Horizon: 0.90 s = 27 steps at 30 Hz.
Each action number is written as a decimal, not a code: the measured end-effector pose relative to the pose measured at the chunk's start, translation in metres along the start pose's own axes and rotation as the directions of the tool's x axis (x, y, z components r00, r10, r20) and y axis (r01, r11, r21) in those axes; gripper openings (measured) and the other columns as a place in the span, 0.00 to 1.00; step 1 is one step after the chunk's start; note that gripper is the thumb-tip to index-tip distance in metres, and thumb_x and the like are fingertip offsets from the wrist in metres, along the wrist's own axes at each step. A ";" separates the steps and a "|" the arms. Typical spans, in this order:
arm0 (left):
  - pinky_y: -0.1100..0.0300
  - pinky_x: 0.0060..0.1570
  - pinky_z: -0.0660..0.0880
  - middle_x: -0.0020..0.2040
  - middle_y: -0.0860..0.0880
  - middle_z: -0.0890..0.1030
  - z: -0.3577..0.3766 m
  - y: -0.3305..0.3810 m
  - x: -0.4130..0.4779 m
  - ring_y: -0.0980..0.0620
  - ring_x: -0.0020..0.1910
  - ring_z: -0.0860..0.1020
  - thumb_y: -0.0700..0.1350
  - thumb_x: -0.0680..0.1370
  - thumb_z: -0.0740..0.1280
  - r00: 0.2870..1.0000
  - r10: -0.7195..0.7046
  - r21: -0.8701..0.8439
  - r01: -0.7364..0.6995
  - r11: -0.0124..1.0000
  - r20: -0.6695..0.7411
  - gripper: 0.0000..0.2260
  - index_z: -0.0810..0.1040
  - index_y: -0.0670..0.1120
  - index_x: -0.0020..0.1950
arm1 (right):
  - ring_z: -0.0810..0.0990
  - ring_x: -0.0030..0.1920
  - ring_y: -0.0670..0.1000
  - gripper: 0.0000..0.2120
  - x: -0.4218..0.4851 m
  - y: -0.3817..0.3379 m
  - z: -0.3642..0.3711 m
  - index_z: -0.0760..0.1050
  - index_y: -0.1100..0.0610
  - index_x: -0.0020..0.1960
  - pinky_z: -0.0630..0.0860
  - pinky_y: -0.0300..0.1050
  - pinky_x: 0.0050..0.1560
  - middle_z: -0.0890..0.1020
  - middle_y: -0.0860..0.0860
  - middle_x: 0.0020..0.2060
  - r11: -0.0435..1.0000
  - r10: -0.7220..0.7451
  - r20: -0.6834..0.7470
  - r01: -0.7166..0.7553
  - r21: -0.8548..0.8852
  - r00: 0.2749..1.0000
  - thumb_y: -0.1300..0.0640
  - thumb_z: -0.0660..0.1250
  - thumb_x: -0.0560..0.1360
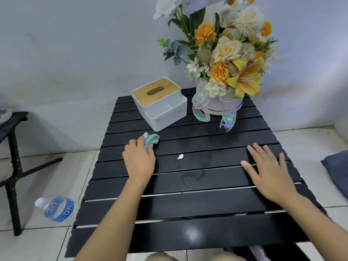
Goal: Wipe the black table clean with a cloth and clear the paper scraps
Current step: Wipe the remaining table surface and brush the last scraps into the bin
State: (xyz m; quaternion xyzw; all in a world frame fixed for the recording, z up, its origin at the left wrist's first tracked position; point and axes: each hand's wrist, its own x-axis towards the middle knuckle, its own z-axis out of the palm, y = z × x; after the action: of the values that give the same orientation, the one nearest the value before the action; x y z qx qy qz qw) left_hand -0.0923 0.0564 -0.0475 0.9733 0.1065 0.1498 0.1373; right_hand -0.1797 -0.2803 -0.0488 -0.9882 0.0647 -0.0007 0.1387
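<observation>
A black slatted table (197,202) fills the middle of the view. My left hand (139,159) rests on its left side, fingers closed on a bunched pale teal cloth (151,139); a small white scrap (145,134) shows at the cloth's upper edge. Another small white paper scrap (180,157) lies on a slat between my hands. My right hand (267,172) lies flat on the right side of the table, fingers spread, holding nothing. Faint wet streaks mark the slats near the centre.
A white tissue box with a wooden lid (160,102) and a flower arrangement in a round pink box (226,72) stand at the table's far end. A water bottle (56,208) lies on the tiled floor left. A black stool (13,147) stands far left, a blue cushion (337,166) right.
</observation>
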 end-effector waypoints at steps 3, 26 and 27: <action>0.47 0.48 0.69 0.53 0.40 0.75 0.010 0.034 -0.020 0.40 0.48 0.73 0.48 0.79 0.63 0.996 -0.079 -0.030 0.080 0.996 0.038 0.19 0.71 0.43 0.68 | 0.51 0.78 0.53 0.36 -0.002 0.000 0.008 0.55 0.52 0.78 0.47 0.56 0.77 0.57 0.49 0.78 0.999 -0.019 -0.038 0.017 -0.049 0.999 0.36 0.37 0.77; 0.47 0.61 0.69 0.61 0.40 0.74 0.058 0.191 0.025 0.39 0.60 0.72 0.50 0.79 0.62 0.907 0.373 -0.365 -0.285 0.886 0.197 0.20 0.71 0.46 0.71 | 0.56 0.75 0.48 0.30 -0.001 0.045 -0.011 0.50 0.49 0.78 0.72 0.53 0.59 0.56 0.47 0.76 0.970 0.229 -0.052 -0.223 0.100 0.972 0.38 0.47 0.80; 0.47 0.61 0.70 0.62 0.39 0.73 0.062 0.198 0.030 0.38 0.60 0.72 0.50 0.79 0.63 0.912 0.341 -0.351 -0.250 0.902 0.228 0.20 0.71 0.45 0.70 | 0.56 0.75 0.48 0.30 -0.001 0.046 -0.010 0.51 0.49 0.78 0.73 0.52 0.59 0.57 0.47 0.76 0.971 0.224 -0.063 -0.218 0.094 0.972 0.38 0.47 0.80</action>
State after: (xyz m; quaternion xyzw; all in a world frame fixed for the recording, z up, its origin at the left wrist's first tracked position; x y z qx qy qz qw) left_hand -0.0120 -0.1369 -0.0372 0.9549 -0.0899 0.0428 0.2797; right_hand -0.1868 -0.3266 -0.0519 -0.9672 0.1794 -0.0242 0.1781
